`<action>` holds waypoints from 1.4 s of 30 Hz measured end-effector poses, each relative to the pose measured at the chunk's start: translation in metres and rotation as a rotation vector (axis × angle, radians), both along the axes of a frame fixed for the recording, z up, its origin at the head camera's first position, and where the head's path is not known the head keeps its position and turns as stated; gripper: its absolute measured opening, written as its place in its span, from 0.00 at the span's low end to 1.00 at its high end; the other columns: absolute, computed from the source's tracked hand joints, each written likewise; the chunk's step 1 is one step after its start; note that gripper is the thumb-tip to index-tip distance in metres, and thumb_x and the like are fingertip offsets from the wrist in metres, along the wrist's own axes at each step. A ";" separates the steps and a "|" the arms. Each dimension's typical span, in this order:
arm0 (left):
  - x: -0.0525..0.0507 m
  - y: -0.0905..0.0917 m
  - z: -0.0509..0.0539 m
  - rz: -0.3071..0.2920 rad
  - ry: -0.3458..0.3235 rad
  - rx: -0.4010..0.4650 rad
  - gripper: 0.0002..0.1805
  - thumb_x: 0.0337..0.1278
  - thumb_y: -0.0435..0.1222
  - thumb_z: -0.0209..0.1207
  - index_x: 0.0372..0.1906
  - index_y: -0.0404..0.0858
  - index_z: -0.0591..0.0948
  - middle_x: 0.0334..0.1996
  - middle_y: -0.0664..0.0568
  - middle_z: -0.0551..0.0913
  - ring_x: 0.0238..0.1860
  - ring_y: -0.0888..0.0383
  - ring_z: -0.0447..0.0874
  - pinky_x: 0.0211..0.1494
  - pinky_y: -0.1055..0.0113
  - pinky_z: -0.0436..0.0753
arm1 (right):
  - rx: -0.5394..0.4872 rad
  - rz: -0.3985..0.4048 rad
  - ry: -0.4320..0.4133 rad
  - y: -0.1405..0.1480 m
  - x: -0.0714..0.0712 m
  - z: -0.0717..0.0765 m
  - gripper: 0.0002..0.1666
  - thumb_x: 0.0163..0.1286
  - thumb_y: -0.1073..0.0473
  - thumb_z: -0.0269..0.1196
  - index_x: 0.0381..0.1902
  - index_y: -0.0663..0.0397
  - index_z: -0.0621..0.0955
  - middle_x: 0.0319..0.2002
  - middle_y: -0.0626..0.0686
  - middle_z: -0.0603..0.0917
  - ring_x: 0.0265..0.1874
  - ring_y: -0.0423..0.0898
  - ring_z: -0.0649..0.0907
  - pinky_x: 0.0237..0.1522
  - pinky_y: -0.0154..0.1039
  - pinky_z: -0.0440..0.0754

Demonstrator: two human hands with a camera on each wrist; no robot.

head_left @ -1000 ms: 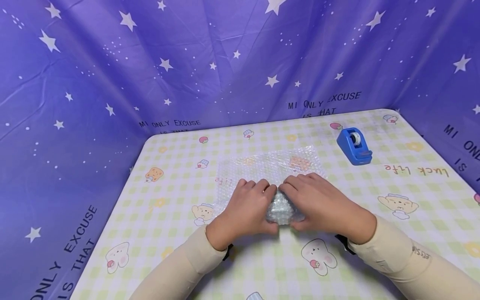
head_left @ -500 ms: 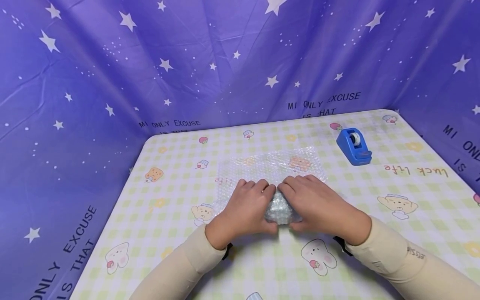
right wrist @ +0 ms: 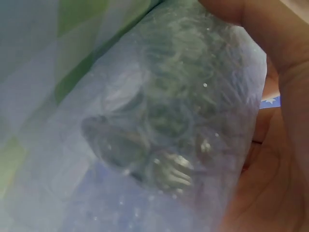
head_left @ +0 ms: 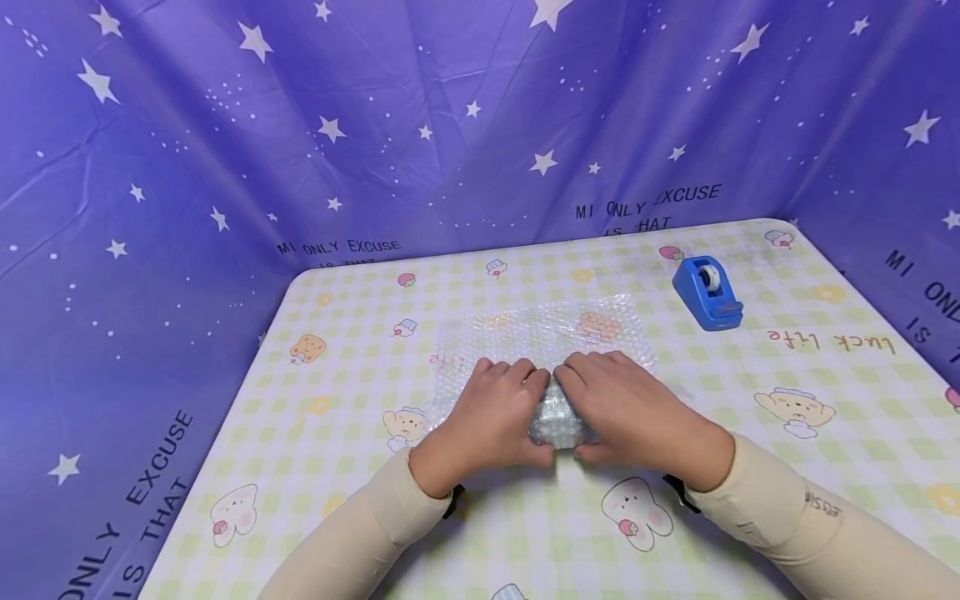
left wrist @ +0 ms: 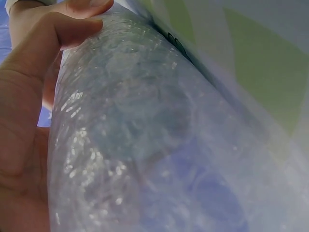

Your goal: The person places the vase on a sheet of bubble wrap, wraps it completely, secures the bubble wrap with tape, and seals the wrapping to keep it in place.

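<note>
A roll of clear bubble wrap (head_left: 557,418) lies across the table's middle, with its flat sheet (head_left: 540,325) spreading out behind it. My left hand (head_left: 491,417) grips the roll from the left, thumb on the near side and fingers bent over the far side. From the right, my right hand (head_left: 637,412) holds it the same way, its fingertips close to the left hand's. Through the layers in the right wrist view, a glassy, see-through object (right wrist: 164,116) shows dimly inside; its kind is unclear. The left wrist view shows the wrapped bulge (left wrist: 130,111) beside the fingers.
A blue tape dispenser (head_left: 708,293) with a roll of tape stands at the back right of the table. A green-checked cloth with cartoon prints (head_left: 315,450) covers the tabletop. Purple star-patterned curtains (head_left: 450,125) hang behind and at both sides.
My right hand and forearm have shifted slightly to the left. Both hands keep hold of the bubble wrap roll, which has barely moved.
</note>
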State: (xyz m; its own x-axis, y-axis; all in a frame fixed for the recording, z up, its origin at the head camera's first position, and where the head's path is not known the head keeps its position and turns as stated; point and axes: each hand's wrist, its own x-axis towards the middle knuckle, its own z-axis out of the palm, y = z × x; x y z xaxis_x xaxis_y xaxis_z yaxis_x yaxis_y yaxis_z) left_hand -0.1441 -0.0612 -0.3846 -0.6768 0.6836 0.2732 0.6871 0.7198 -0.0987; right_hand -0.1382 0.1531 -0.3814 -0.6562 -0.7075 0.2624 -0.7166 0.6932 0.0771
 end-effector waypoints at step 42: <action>0.005 0.000 0.000 0.023 -0.001 -0.058 0.44 0.37 0.65 0.67 0.59 0.42 0.78 0.44 0.57 0.85 0.40 0.57 0.84 0.46 0.59 0.74 | -0.059 0.058 -0.061 0.006 -0.007 -0.002 0.51 0.41 0.38 0.79 0.59 0.62 0.78 0.48 0.52 0.80 0.44 0.47 0.82 0.50 0.46 0.83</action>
